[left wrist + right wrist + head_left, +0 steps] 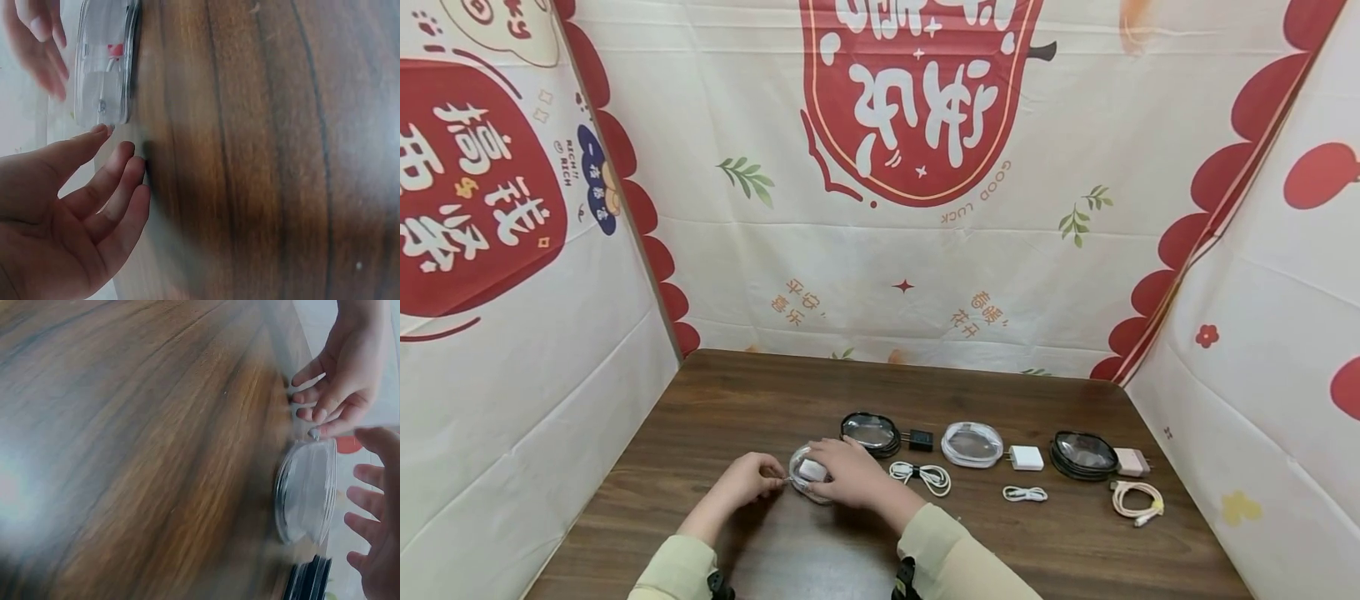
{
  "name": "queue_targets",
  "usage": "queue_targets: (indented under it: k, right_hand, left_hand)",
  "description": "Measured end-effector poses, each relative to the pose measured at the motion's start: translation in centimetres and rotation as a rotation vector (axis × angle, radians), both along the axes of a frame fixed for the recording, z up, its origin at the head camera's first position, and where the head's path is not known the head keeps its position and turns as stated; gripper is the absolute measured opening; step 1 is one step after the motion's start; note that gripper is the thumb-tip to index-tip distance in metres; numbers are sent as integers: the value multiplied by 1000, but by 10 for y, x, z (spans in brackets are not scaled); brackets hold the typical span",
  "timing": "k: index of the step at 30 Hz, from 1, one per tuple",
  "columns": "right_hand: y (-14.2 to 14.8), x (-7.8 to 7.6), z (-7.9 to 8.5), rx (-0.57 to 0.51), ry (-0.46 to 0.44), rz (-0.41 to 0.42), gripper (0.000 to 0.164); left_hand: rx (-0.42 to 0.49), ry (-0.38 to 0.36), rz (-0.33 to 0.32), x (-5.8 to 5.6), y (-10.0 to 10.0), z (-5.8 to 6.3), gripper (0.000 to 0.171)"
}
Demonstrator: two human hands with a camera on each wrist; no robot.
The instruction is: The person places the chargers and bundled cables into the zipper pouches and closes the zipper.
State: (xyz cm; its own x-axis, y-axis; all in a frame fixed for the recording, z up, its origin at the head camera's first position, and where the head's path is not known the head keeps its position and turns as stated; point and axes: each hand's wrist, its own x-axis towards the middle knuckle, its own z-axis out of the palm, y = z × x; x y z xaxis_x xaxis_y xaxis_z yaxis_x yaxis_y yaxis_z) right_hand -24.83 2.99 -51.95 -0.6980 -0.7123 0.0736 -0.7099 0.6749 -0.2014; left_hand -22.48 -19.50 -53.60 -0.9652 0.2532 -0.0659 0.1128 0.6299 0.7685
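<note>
A clear oval zip case lies on the table between my two hands, with a white charger block showing within its outline. At the case's left end, my left hand pinches a small zipper pull between thumb and finger; its other fingers are loosely bent. My right hand hovers along the case's right side, fingers spread and relaxed, covering part of it in the head view. In the left wrist view the clear case stands above the left thumb, with a small red detail inside.
Right of my hands run a black-trimmed case, black charger, clear case, white charger, another black-trimmed case and pinkish charger. Nearer lie three coiled cables. Printed cloth walls surround the table.
</note>
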Motion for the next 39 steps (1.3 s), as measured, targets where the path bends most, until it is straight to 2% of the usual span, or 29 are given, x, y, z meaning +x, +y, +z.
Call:
queue_targets:
  k: [4, 9, 17, 25, 32, 39]
  right_hand:
    - [14, 1, 0, -63, 42, -53, 42]
    - [30, 6, -2, -147, 15, -129, 34]
    - [37, 24, -8, -206, 31, -257, 14]
    - [28, 47, -13, -162, -9, -298, 19]
    - [17, 50, -19, -304, -114, -364, 27]
    - [6, 39, -28, -453, -164, -436, 36]
  left_hand:
    - [-18, 15, 45, 0, 0, 1, 7]
    - [13, 8, 94, 0, 4, 1, 7]
    - [69, -11, 219, -2, 15, 4, 13]
    - [245, -21, 297, -1, 29, -1, 26]
    - [325, -3, 387, -1, 35, -7, 28]
    - [400, -12, 478, -3, 34, -9, 34]
